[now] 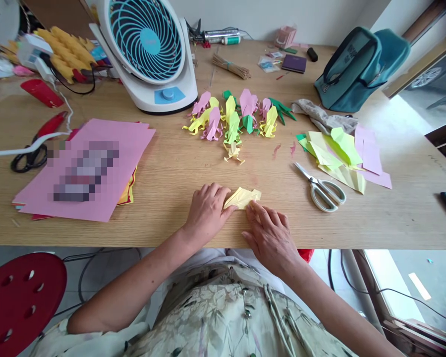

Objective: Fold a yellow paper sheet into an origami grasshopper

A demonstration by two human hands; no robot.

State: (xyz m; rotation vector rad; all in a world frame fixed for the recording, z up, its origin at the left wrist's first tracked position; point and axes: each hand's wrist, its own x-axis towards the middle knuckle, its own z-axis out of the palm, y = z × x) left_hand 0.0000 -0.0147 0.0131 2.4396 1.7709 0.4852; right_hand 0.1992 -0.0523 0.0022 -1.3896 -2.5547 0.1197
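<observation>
A small folded piece of pale yellow paper (242, 198) lies on the wooden table between my two hands, near the front edge. My left hand (209, 210) grips its left end between thumb and curled fingers. My right hand (269, 233) rests at the lower right of the paper, its index fingertip pressing on the right end while the thumb is apart from the other fingers. Behind the paper stands a group of folded paper figures in pink, yellow and green, the closest being a pale yellow one (233, 152).
White-handled scissors (327, 195) and loose paper sheets (371, 153) lie to the right. At the left are a pink paper stack (134, 148) and black-and-red scissors (29, 158). Farther back stand a fan (167, 94) and a teal bag (347, 74).
</observation>
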